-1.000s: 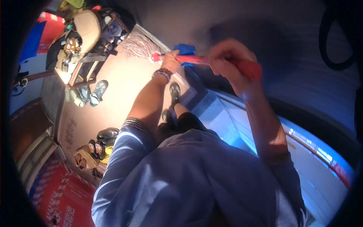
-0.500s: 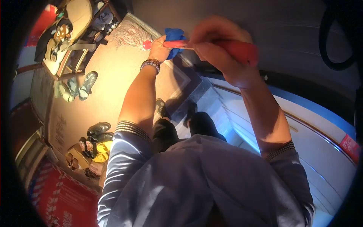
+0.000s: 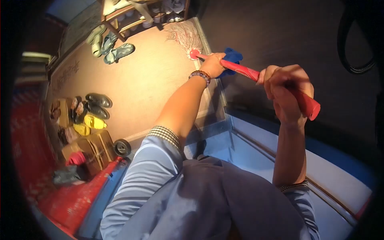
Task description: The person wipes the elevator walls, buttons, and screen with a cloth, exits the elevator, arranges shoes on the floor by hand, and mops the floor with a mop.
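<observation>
A mop with a red handle slants across the upper middle of the view. Its pale string head lies on the tan floor, joined to the handle by a round red socket. My left hand is wrapped round the lower shaft, close to that socket, and a blue cloth shows right behind it. Beaded bracelets circle my left wrist. Near the handle's top end my right hand is closed round the grip, with the red end sticking out below the palm.
A wooden shoe rack stands at the top, with green and grey clogs before it. Black shoes, yellow shoes and a cardboard box sit at left. A dark surface rises at right, beside a raised floor edge.
My view has turned, so rack, shoes and floor sit differently in it. Both hands keep hold of the mop, and my right hand now appears lower and further right, the handle sloping down rightward.
</observation>
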`<action>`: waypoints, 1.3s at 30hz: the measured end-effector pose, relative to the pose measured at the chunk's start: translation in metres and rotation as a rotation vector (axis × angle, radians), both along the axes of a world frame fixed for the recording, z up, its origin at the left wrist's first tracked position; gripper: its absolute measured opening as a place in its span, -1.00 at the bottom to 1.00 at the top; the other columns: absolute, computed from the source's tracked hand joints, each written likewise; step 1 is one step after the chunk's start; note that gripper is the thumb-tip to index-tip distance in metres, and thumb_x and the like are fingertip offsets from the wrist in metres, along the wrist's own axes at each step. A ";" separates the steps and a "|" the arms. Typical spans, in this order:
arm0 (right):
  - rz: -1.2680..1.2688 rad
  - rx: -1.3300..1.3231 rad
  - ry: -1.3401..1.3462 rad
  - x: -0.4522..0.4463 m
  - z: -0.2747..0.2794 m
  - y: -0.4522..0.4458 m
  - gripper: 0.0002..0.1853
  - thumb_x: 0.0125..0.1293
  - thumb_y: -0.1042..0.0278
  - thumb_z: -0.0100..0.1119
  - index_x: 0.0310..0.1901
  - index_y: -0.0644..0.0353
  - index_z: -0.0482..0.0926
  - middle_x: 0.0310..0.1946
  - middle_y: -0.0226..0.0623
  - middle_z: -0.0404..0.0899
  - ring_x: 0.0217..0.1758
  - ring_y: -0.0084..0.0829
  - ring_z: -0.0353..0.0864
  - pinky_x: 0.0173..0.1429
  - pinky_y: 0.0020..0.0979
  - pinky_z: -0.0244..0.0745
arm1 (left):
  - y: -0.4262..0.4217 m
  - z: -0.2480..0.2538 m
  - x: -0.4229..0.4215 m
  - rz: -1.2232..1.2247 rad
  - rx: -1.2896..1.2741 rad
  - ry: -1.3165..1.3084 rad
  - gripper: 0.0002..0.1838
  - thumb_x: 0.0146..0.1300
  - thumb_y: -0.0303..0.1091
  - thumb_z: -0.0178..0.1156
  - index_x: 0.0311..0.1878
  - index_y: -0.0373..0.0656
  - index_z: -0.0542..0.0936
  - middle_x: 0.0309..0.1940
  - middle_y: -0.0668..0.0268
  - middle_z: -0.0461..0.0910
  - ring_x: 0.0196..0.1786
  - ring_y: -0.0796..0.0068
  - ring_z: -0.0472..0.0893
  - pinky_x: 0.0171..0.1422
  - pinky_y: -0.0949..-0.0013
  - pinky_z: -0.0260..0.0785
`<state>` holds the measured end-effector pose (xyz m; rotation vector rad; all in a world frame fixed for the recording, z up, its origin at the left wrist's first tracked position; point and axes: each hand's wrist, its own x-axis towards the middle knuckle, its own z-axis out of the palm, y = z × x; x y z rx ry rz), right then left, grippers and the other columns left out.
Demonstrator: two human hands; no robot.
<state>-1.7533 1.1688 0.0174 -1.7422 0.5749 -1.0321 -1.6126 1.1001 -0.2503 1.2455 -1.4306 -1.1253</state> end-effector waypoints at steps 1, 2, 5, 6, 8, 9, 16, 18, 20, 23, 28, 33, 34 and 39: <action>-0.001 -0.053 -0.001 -0.012 -0.011 0.016 -0.87 0.19 0.72 0.04 -0.30 0.27 0.48 -0.53 -0.33 0.42 -0.51 -0.55 0.38 -0.26 -0.39 0.39 | 0.012 -0.006 -0.009 0.003 -0.032 -0.075 -0.73 0.16 -0.19 0.26 -0.24 -0.22 0.62 -0.26 0.02 0.64 -0.11 0.01 0.63 0.02 0.17 0.45; 0.017 -0.087 -0.025 -0.029 -0.021 0.032 -0.86 0.19 0.73 0.04 -0.27 0.28 0.48 -0.53 -0.32 0.43 -0.50 -0.54 0.38 -0.24 -0.37 0.41 | 0.026 -0.011 -0.020 0.035 -0.072 -0.164 -0.71 0.16 -0.17 0.26 -0.23 -0.21 0.62 -0.26 0.01 0.64 -0.10 0.00 0.62 0.03 0.14 0.44; 0.111 -0.157 -0.006 -0.088 -0.050 0.086 -0.81 0.19 0.74 0.03 -0.20 0.29 0.50 -0.51 -0.27 0.45 -0.49 -0.49 0.40 -0.19 -0.28 0.45 | 0.061 -0.034 -0.061 0.047 -0.115 -0.364 -0.66 0.15 -0.06 0.25 -0.22 -0.17 0.63 -0.22 0.04 0.64 -0.02 -0.01 0.58 0.07 0.08 0.43; 0.122 -0.119 0.117 -0.111 -0.050 0.106 -0.81 0.15 0.71 0.05 -0.20 0.30 0.52 -0.47 -0.24 0.49 -0.46 -0.47 0.44 -0.17 -0.28 0.46 | 0.077 -0.039 -0.075 0.044 -0.126 -0.421 -0.66 0.15 -0.05 0.24 -0.23 -0.16 0.64 -0.22 0.06 0.64 -0.02 0.01 0.58 0.07 0.07 0.43; -0.002 -0.193 0.163 -0.133 -0.039 0.135 -0.86 0.04 0.71 0.11 -0.35 0.28 0.51 -0.44 -0.16 0.56 -0.44 -0.40 0.57 -0.26 -0.40 0.51 | 0.109 -0.038 -0.099 0.051 -0.144 -0.537 -0.66 0.16 -0.02 0.24 -0.25 -0.13 0.64 -0.22 0.11 0.64 0.00 0.04 0.58 0.08 0.07 0.44; -0.063 -0.223 0.184 -0.144 -0.034 0.147 -0.87 -0.01 0.71 0.14 -0.42 0.27 0.51 -0.42 -0.11 0.60 -0.43 -0.37 0.64 -0.31 -0.45 0.53 | 0.123 -0.025 -0.112 0.023 -0.109 -0.510 -0.66 0.11 0.00 0.26 -0.29 -0.09 0.63 -0.23 0.16 0.65 0.01 0.09 0.58 0.05 0.05 0.46; -0.290 0.070 0.075 -0.281 0.024 0.260 -0.86 0.12 0.55 0.30 -0.36 0.22 0.49 -0.47 -0.14 0.58 -0.37 -0.27 0.62 -0.28 -0.29 0.52 | 0.226 -0.010 -0.225 -0.330 -0.083 -0.485 -0.67 -0.03 -0.03 0.33 -0.36 -0.09 0.62 -0.31 0.14 0.65 -0.16 0.06 0.63 -0.04 0.04 0.45; -0.138 0.175 0.021 -0.306 0.062 0.273 -0.82 0.21 0.38 0.30 -0.29 0.24 0.50 -0.50 -0.23 0.53 -0.47 -0.39 0.52 -0.36 -0.32 0.46 | 0.260 -0.032 -0.257 -0.434 -0.044 -0.396 -0.69 -0.02 -0.04 0.34 -0.36 -0.08 0.62 -0.36 0.12 0.64 -0.18 0.05 0.63 -0.05 0.04 0.46; -0.234 0.186 0.057 -0.313 0.093 0.289 -0.74 0.28 0.22 0.27 -0.25 0.25 0.49 -0.60 -0.31 0.47 -0.62 -0.51 0.38 -0.38 -0.35 0.43 | 0.300 -0.041 -0.284 -0.547 -0.081 -0.272 -0.64 0.03 -0.01 0.35 -0.41 -0.11 0.54 -0.42 0.10 0.61 -0.26 0.05 0.63 -0.18 0.05 0.44; -0.177 0.288 0.076 -0.330 0.134 0.294 -0.73 0.31 0.19 0.24 -0.26 0.23 0.46 -0.70 -0.38 0.41 -0.73 -0.53 0.30 -0.43 -0.35 0.45 | 0.352 -0.016 -0.320 -0.786 0.029 -0.254 -0.60 0.09 0.08 0.31 -0.32 -0.09 0.56 -0.37 0.09 0.61 -0.23 0.01 0.62 -0.15 0.00 0.44; -0.110 0.239 0.120 -0.346 0.219 0.284 -0.76 0.34 0.17 0.18 -0.32 0.15 0.43 -0.75 -0.41 0.39 -0.77 -0.52 0.29 -0.55 -0.36 0.37 | 0.350 0.073 -0.324 -0.759 -0.110 -0.189 -0.64 0.14 0.03 0.22 -0.29 -0.10 0.62 -0.39 0.07 0.62 -0.20 -0.02 0.62 -0.09 0.00 0.44; 0.133 0.054 0.104 -0.284 0.278 0.288 -0.70 0.43 0.11 -0.06 -0.18 0.22 0.46 -0.68 -0.38 0.43 -0.60 -0.48 0.43 -0.35 -0.37 0.22 | 0.310 0.131 -0.278 -0.504 -0.333 -0.193 -0.69 0.06 -0.05 0.28 -0.42 -0.14 0.58 -0.48 0.07 0.61 -0.33 -0.02 0.62 -0.24 0.02 0.44; 0.238 0.011 0.125 -0.288 0.288 0.284 -0.70 0.40 0.10 -0.02 -0.19 0.21 0.48 -0.60 -0.39 0.46 -0.55 -0.49 0.43 -0.32 -0.38 0.27 | 0.299 0.139 -0.263 -0.461 -0.375 -0.187 -0.70 0.04 -0.06 0.29 -0.43 -0.13 0.58 -0.49 0.07 0.60 -0.34 -0.02 0.62 -0.25 0.02 0.44; 0.386 -0.259 0.036 -0.286 0.283 0.282 -0.68 0.32 0.14 -0.03 -0.33 0.28 0.50 -0.64 -0.32 0.44 -0.60 -0.50 0.40 -0.43 -0.40 0.41 | 0.237 0.187 -0.176 -0.208 -0.446 -0.353 -0.71 -0.04 -0.10 0.30 -0.53 -0.15 0.57 -0.53 0.03 0.58 -0.37 -0.07 0.60 -0.27 0.01 0.45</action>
